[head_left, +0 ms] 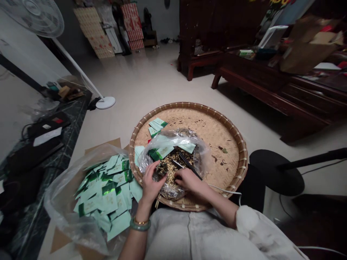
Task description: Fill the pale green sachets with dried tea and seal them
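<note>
My left hand (151,182) is closed around a small dark clump of dried leaves (161,170), which seems to sit in clear film. My right hand (191,181) reaches into a large clear plastic bag (204,151), its fingers curled down at the pale dried bits (172,164); what they grip is hidden. Beside the right fingers lies a black-handled tool (189,164) with a metal blade. Green and mint paper sachets (165,151) rest on the bag's contents. All this sits in a round woven bamboo tray (230,144) at my lap.
To the left, an open plastic-lined box (62,202) holds many mint sachets (110,195). More sachets (157,124) lie at the tray's far left. A white fan (105,102) stands beyond, a round black base (276,173) is at right, and dark wooden furniture (260,83) stands behind.
</note>
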{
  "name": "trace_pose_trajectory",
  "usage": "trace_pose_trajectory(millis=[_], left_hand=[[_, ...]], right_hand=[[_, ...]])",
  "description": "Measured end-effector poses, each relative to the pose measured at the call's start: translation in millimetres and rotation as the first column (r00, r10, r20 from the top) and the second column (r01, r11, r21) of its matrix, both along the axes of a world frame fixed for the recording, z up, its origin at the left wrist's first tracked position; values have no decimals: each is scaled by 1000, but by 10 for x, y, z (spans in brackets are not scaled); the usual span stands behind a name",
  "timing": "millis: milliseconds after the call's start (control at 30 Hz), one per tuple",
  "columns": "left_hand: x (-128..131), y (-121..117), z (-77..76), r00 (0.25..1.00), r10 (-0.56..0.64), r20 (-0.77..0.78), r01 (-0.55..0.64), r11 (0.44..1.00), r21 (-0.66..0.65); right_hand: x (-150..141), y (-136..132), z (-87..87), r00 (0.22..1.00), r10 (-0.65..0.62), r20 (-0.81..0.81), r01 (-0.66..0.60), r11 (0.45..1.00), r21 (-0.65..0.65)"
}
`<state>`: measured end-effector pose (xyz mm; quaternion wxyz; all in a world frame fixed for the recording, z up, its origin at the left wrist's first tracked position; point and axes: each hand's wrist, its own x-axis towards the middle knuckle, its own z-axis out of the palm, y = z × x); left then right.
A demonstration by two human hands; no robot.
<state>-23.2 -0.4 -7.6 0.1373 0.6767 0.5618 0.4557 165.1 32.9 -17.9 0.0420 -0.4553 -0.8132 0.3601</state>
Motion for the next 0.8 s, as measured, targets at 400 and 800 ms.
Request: trace_pose_trajectory(millis=[400, 800], left_hand=[[92, 5, 4, 997, -65, -45, 62, 996, -61], [188, 1, -21, 998, -69, -9, 69, 995, -73]], right_hand=[[192, 36, 211, 797, -391, -460, 376, 918, -130], [86, -64, 836, 808, -153, -569, 334, 915, 228]])
